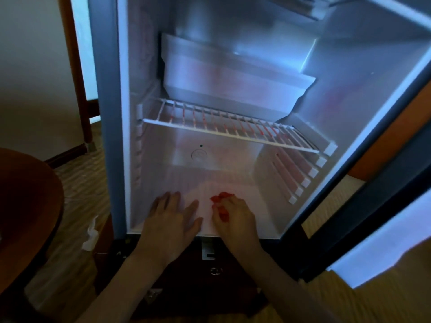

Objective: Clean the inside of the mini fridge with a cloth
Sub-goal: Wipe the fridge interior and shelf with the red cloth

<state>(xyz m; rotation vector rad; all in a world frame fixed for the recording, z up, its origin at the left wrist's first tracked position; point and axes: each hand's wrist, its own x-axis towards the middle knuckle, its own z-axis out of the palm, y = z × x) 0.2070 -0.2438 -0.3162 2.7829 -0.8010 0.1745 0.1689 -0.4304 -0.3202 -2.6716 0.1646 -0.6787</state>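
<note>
Red cloth (221, 202) is bunched in the right hand (235, 217), wiping the fridge (268, 210) floor; left hand (173, 217) lies flat, fingers straight. Next, likely, shelf (229, 127) and walls.

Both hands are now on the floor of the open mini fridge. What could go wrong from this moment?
The red cloth is bunched small under the right hand, so it may cover little of the fridge floor per stroke. Lifting either hand quickly could knock the wire shelf just above. The left hand presses flat on the floor; if that surface is wet, it may slip and leave marks.
</note>
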